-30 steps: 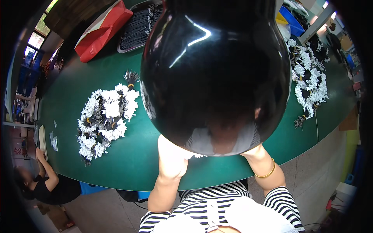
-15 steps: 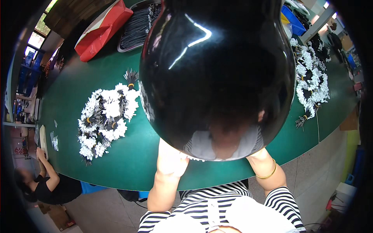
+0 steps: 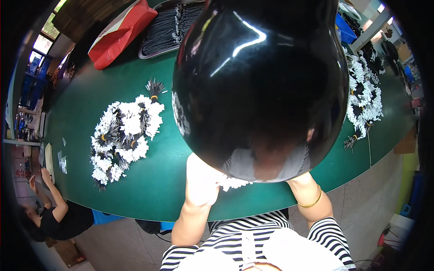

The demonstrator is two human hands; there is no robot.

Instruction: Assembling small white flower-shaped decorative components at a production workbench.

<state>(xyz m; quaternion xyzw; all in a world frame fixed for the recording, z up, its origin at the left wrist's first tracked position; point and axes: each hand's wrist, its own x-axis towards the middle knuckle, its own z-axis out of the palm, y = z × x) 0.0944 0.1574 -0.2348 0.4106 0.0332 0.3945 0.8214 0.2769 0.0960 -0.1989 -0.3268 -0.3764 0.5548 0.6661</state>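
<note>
A large glossy black rounded object (image 3: 266,104) fills the middle of the picture and covers most of both hands. Below its left edge shows the back of my left hand (image 3: 202,180); its fingers are out of sight behind the black shape. Small white connector-like pieces (image 3: 234,183) peek out beside that hand, and whether it holds them I cannot tell. Only the wrist end of my right hand (image 3: 298,182) is visible, with a gold bangle on the wrist; its fingers are hidden too. Bundles of black wires with white ends (image 3: 131,122), tied with yellowish bands, lie left of my hands.
More white-ended wire bundles (image 3: 364,99) lie on the green table (image 3: 158,189) at the right. At the back left are a metal tray (image 3: 144,57) of black wires and a red bag (image 3: 120,43). A blue bin (image 3: 346,29) stands back right. Another person (image 3: 58,214) sits far left.
The black rounded object appears shifted right and slightly up, uncovering more of my left hand and the white pieces beside it. The person at the far left has moved their hands apart.
</note>
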